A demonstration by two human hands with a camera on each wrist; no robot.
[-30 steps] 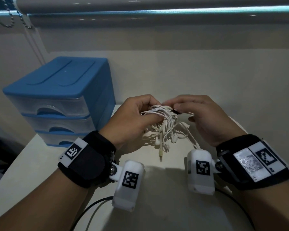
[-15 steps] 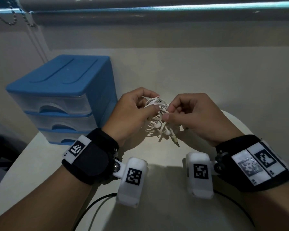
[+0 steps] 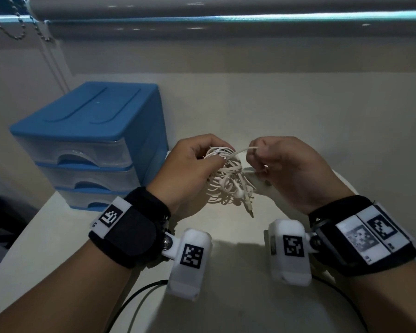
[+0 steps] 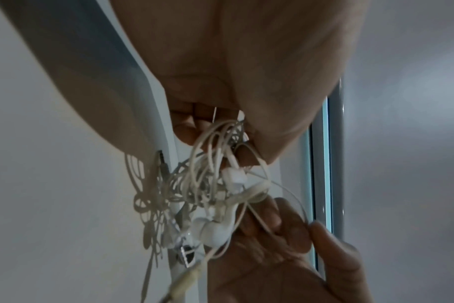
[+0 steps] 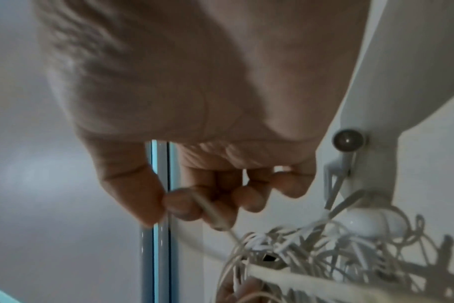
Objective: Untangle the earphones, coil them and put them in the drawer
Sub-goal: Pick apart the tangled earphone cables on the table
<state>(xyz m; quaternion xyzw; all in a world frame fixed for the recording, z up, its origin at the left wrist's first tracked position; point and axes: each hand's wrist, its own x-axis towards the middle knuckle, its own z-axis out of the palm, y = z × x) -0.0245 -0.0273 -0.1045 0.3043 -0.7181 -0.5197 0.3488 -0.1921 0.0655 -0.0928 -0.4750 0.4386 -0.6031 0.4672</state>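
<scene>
Drawers [image 3: 82, 152] shut (contents hidden)

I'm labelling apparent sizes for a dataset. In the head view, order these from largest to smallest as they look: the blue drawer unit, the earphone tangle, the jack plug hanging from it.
1. Drawer unit, by far the largest.
2. Earphone tangle, held between the two hands.
3. Jack plug, a small tip dangling below the tangle.

The tangle sits nearer the camera than the unit, yet looks smaller.
</scene>
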